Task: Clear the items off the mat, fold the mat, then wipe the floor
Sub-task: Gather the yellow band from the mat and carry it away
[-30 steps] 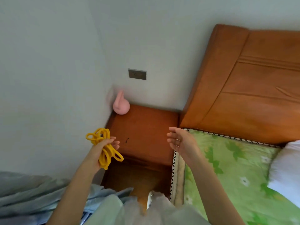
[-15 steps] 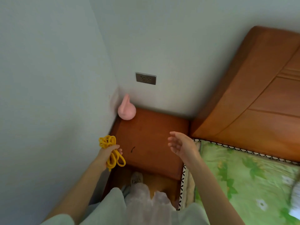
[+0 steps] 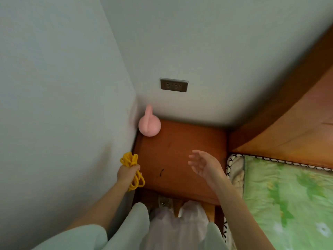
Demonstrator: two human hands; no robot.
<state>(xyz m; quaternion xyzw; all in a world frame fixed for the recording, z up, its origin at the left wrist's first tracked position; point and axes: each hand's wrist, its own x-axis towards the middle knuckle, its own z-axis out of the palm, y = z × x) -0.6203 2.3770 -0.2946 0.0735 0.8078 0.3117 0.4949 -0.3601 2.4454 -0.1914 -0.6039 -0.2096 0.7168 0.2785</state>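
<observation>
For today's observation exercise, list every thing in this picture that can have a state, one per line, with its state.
yellow rope: bundled in loops, gripped by the left hand.
left hand: curled round the rope.
right hand: empty, fingers spread, above the bedside cabinet.
pink kettlebell-shaped thing: upright in the cabinet's back corner, by the wall.
wall socket: nothing plugged in.
bedside cabinet: top bare apart from the pink thing.

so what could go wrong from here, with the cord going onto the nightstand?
1. The left hand grips the yellow cord as a loose bundle; loops hang below the fist and could snag or uncoil when set down.
2. It sits at the nightstand's left edge by the wall, so the cord may slip into that gap.
3. The pink object in the back corner could get knocked.
</observation>
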